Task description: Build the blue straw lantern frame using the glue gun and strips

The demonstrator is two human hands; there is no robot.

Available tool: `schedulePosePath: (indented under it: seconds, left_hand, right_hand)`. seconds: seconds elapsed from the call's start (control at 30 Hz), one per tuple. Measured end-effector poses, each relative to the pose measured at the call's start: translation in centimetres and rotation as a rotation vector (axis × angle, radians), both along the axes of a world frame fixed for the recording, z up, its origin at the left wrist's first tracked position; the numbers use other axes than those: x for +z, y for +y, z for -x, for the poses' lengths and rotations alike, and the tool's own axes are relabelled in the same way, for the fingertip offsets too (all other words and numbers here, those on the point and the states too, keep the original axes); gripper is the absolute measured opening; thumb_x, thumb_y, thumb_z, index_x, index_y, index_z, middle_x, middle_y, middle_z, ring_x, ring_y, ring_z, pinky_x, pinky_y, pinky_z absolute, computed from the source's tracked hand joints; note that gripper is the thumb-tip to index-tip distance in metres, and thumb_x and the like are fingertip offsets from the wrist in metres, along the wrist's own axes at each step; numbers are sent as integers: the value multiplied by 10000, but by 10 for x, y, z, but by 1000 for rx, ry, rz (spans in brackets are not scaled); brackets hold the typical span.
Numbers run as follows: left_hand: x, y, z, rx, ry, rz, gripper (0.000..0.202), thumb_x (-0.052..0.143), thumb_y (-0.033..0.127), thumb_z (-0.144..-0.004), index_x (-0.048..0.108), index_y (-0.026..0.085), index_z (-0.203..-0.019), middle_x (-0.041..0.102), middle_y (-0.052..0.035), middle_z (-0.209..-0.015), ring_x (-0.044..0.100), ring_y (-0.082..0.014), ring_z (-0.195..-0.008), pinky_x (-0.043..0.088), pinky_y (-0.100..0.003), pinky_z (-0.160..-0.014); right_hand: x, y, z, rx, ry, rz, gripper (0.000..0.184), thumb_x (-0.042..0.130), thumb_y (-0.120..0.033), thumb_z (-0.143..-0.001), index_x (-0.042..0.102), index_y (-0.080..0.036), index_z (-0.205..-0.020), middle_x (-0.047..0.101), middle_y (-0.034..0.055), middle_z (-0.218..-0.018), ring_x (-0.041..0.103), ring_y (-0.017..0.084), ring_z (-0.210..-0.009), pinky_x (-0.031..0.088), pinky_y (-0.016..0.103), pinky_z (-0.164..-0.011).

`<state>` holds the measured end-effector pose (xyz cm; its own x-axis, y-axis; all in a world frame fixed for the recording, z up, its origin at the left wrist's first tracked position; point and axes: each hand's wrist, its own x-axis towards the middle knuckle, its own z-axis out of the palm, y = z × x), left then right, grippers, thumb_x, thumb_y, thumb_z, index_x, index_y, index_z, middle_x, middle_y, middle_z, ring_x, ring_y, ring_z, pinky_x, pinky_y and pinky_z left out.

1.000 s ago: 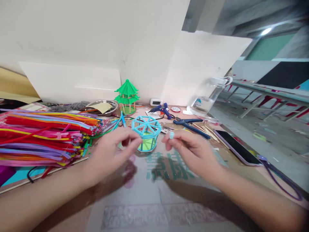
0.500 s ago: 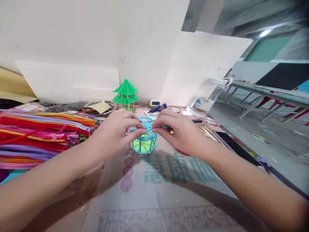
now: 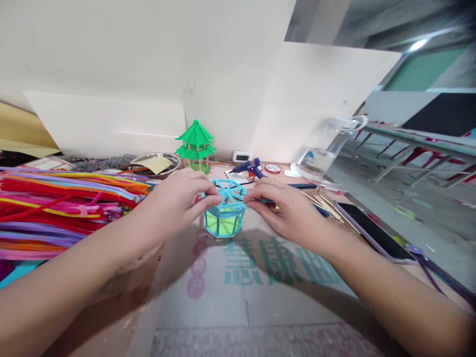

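A small light-blue pipe-cleaner model [image 3: 225, 208] with a spoked roof and a green floor stands on a cardboard sheet [image 3: 260, 282]. My left hand [image 3: 178, 203] pinches the left rim of its roof. My right hand [image 3: 286, 208] pinches the right rim, fingers closed on it. Both hands flank the model at roof height.
A big pile of coloured pipe cleaners [image 3: 63, 208] lies at the left. Behind stand a green pagoda model [image 3: 195, 145], a metal bowl [image 3: 158, 163], a blue glue gun [image 3: 248, 168] and a clear jug [image 3: 327, 148]. Wooden sticks [image 3: 323, 204] and a phone [image 3: 372, 229] lie at the right.
Both hands moved forward from in front of the model and closed on the rim of its roof, one on each side. The view shifted slightly.
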<state>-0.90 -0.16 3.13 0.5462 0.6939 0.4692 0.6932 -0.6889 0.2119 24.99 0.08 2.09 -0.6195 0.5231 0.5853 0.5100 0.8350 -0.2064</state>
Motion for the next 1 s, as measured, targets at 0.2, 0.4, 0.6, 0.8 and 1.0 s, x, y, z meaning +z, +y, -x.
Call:
schedulePosePath:
  seconds: [0.2, 0.4, 0.6, 0.8, 1.0]
  left_hand:
    - [-5, 1, 12, -24, -21, -7, 250, 547, 355, -969, 773, 250, -977, 690, -53, -950, 610, -221, -935, 464, -348, -845]
    - [-4, 1, 12, -35, 1, -2, 183, 611, 319, -942, 782, 254, -956, 692, -49, -957, 618, -225, -941, 468, -355, -837]
    - [-7, 1, 10, -36, 15, -33, 150, 637, 252, -924, 785, 255, -945, 690, -44, -914, 614, -213, -886, 462, -330, -784]
    - [-7, -1, 8, -65, 1, -68, 128, 666, 193, -903, 777, 244, -941, 689, -40, -918, 612, -208, -868, 451, -322, -766]
    - [-4, -4, 9, -74, 7, -81, 145, 655, 158, -904, 773, 235, -941, 679, -42, -909, 602, -209, -861, 438, -322, -758]
  right_hand:
    - [-6, 0, 4, 32, 3, 44, 128, 563, -132, -974, 662, -211, -996, 695, 51, -947, 637, 192, -897, 482, 304, -750]
    - [-8, 1, 3, 50, -5, 35, 135, 559, -136, -981, 673, -203, -1008, 691, 52, -946, 634, 191, -894, 484, 313, -763]
    - [-6, 1, 3, 55, -1, 31, 158, 549, -123, -974, 679, -202, -1017, 694, 62, -962, 642, 197, -907, 502, 319, -774]
    - [-7, 1, 3, 51, -12, 32, 158, 558, -115, -972, 691, -190, -1011, 700, 65, -964, 640, 196, -911, 498, 309, -768]
    - [-6, 1, 3, 63, -13, 29, 144, 569, -113, -969, 694, -171, -1009, 699, 68, -962, 634, 193, -919, 489, 296, -768]
